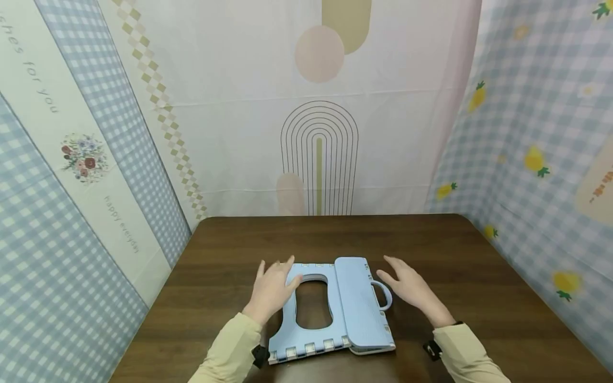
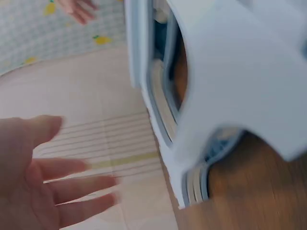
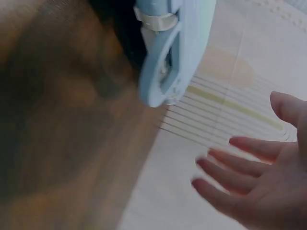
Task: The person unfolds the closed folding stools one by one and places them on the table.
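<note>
I see the left hand [image 1: 271, 290], fingers apart, beside the light-blue folding stool [image 1: 365, 306] lying on the tabletop [image 1: 215, 298]; the right hand [image 1: 412, 284], fingers likewise spread, is near the stool's loop handle [image 1: 389, 295]. Left beyond the stool, gingham cloth [image 1: 96, 213] reads "shes for you", "happy everyday"; to its right, orange lettering [image 1: 601, 186] is illegible.

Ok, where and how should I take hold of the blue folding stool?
Probably by its loop handle, coming from the right with the right hand: the open loop juts from the folding stool's right edge towards that hand, leaving a gap for fingers.
</note>
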`<state>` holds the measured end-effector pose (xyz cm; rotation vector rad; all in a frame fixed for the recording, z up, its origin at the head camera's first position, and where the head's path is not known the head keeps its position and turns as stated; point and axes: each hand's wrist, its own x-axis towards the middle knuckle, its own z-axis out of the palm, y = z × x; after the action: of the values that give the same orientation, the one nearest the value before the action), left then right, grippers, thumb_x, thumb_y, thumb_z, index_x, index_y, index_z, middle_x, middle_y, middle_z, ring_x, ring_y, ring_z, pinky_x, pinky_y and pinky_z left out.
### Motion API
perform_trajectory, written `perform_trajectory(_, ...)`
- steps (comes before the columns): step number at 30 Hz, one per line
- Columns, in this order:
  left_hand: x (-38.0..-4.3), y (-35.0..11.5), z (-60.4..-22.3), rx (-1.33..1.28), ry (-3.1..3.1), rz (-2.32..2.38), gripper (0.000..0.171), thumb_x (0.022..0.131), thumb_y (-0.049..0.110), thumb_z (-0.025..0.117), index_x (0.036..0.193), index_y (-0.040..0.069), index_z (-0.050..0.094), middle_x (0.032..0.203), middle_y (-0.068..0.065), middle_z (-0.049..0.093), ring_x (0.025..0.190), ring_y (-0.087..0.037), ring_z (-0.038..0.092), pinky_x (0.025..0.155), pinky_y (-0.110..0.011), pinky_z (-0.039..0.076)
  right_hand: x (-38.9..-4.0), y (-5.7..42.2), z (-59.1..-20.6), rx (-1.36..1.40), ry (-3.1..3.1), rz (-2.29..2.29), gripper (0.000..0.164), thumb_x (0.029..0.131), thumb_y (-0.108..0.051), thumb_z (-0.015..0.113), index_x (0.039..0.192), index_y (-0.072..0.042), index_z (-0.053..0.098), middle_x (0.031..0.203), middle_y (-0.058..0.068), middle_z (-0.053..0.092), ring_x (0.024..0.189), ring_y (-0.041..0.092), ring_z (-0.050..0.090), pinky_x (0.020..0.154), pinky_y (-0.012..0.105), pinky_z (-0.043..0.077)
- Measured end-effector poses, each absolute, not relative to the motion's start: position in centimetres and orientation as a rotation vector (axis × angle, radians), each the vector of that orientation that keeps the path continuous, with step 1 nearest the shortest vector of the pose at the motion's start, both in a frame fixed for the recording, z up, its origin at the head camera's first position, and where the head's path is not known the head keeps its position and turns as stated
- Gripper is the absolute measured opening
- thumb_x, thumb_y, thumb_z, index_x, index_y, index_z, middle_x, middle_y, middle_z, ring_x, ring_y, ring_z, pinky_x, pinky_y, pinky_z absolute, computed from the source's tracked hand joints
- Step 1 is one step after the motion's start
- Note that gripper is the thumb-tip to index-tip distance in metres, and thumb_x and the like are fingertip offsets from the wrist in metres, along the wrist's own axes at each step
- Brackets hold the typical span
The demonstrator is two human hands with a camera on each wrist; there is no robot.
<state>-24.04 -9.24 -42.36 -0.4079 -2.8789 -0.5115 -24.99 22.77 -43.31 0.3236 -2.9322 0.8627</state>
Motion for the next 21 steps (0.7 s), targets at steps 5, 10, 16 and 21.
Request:
perform_trajectory(5,-22.7,-8.6,-42.2,-0.526,-2.992,-0.707,0.043,0.089,0.044,0.047,0.112,0.012,0.063,0.08,-0.004,0.069,0.059,-0.015,0.058,0.052,-0.03,0.045,-25.7,23.9,-44.8,0.186,-2.912,1.332,0.057,0.09,-0.042,0.046,0.132,-0.005,0.039,0.13,0.02,0.046,0.118,0.036,0.045,0.09,0.047,0.044)
perform_trajectory(10,-21.5,-7.5,-43.1,-0.64,-3.066,-0.821,0.054,0.086,0.057,0.042,0.114,0.015,0.061,0.1,-0.002,0.068,0.088,-0.019,0.063,0.07,-0.034,0.051,-25.8,24.6,-46.3,-0.031,-2.846,1.715,0.057,0.092,-0.034,0.047,0.134,0.002,0.032,0.132,0.026,0.04,0.12,0.039,0.04,0.093,0.047,0.041)
perform_trajectory(16,-20.8,-6.5,-44.3,-0.796,-3.141,-0.843,0.068,0.082,0.06,0.047,0.131,0.013,0.046,0.129,-0.007,0.053,0.117,-0.026,0.05,0.092,-0.043,0.045,-25.6,24.9,-47.6,-0.115,-2.711,2.154,0.065,0.093,-0.034,0.042,0.14,0.003,0.016,0.141,0.03,0.022,0.128,0.043,0.027,0.103,0.052,0.032)
perform_trajectory(21,-20.5,-6.0,-45.1,-0.904,-3.161,-0.74,0.075,0.078,0.058,0.055,0.136,0.014,0.038,0.137,-0.013,0.042,0.128,-0.032,0.037,0.101,-0.049,0.035,-25.5,24.9,-48.2,-0.151,-2.548,2.451,0.065,0.096,-0.034,0.034,0.142,0.004,0.008,0.144,0.031,0.014,0.132,0.043,0.018,0.104,0.052,0.031)
